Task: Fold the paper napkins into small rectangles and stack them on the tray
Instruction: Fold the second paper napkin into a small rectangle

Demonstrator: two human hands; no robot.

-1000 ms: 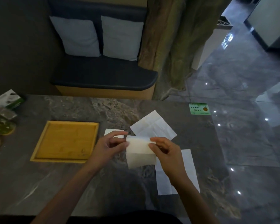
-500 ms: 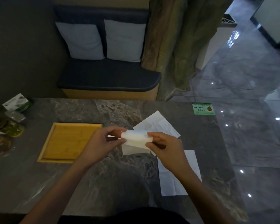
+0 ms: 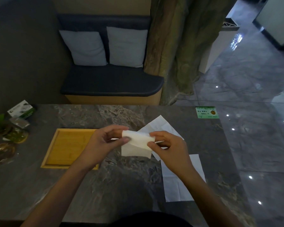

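A white paper napkin (image 3: 136,145), partly folded, hangs in the air above the marble table (image 3: 121,185). My left hand (image 3: 103,145) pinches its left end and my right hand (image 3: 167,146) pinches its right end. The yellow wooden tray (image 3: 66,148) lies to the left, partly covered by my left hand, and nothing shows on its visible part. One flat napkin (image 3: 161,126) lies behind my hands. Another flat napkin (image 3: 179,182) lies under my right forearm.
Packets and a small box (image 3: 21,109) crowd the table's left edge. A green card (image 3: 206,112) lies at the far right corner. A cushioned bench (image 3: 111,82) stands beyond the table, with glossy floor to the right.
The napkin has been folded down from a taller hanging piece into a shorter one. Both hands kept hold of it and rose slightly.
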